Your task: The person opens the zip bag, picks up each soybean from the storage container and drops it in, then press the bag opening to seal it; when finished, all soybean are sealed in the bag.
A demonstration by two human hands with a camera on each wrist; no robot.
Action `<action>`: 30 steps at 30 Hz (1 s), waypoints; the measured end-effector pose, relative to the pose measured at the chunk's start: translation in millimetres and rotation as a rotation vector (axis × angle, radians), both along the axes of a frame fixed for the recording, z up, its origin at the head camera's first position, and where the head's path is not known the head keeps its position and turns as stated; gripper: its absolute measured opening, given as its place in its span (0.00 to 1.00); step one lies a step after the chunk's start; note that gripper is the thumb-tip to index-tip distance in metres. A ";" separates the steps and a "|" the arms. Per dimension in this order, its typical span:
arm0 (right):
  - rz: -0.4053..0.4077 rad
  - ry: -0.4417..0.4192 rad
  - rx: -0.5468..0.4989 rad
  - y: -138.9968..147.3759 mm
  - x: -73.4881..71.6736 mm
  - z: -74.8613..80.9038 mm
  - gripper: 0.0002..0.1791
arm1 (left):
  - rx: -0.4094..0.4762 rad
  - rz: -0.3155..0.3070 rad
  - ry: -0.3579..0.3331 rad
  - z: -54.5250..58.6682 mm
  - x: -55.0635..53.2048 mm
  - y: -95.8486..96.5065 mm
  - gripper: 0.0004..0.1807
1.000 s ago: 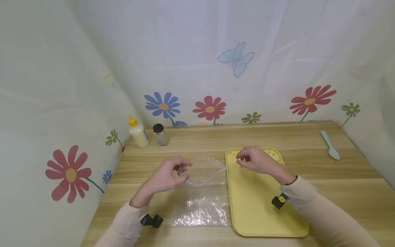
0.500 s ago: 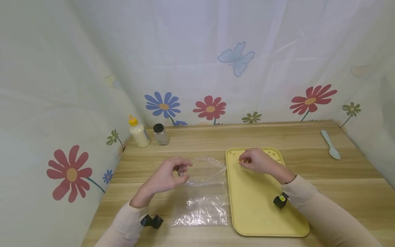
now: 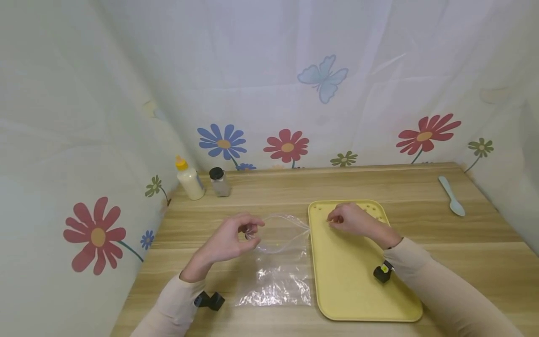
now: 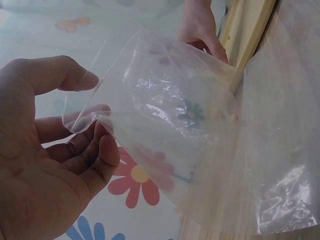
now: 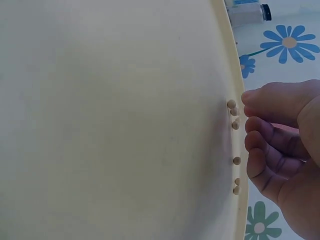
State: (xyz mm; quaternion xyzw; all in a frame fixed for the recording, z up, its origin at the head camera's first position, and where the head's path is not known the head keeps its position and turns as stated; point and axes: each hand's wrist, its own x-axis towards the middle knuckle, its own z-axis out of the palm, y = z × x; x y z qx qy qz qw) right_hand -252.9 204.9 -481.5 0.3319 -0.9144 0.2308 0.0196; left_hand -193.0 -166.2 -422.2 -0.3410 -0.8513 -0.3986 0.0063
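My left hand [image 3: 229,238] holds a clear plastic zip bag [image 3: 275,283] at one side of its mouth, which gapes in a wide oval. The left wrist view shows the bag's edge caught among my curled fingers [image 4: 107,150], with the thumb apart. One small beige ball [image 4: 235,117] shows through the film. My right hand [image 3: 351,219] is over the far end of a yellow tray [image 3: 345,290], thumb and index tips together. Several small round beige balls [image 5: 237,160] lie along the tray's edge beside these fingers. I cannot tell whether a ball is between the tips.
A white bottle with a yellow cap [image 3: 191,182] and a black-lidded clear jar [image 3: 220,182] stand at the back left. A pale blue spoon [image 3: 452,196] lies at the right on the wooden table [image 3: 459,262]. A flowered curtain [image 3: 358,103] encloses the back and sides.
My right hand has shifted slightly right over the tray, and its thumb and index tips have come together. My left hand and the bag have stayed nearly still.
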 end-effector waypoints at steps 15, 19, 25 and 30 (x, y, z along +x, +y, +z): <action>0.016 -0.018 0.057 -1.3 -1.6 -4.0 0.06 | -0.012 0.001 -0.012 -0.4 0.6 2.5 0.18; 0.005 -0.058 0.071 -2.9 1.6 -1.3 0.06 | -0.005 -0.007 -0.023 -1.8 1.5 3.0 0.18; 0.006 -0.052 0.065 -4.6 2.6 1.5 0.04 | -0.005 -0.007 -0.016 -0.3 1.2 3.1 0.18; 0.014 -0.030 0.055 -4.0 0.3 0.2 0.04 | -0.004 -0.010 -0.011 0.2 0.1 2.4 0.17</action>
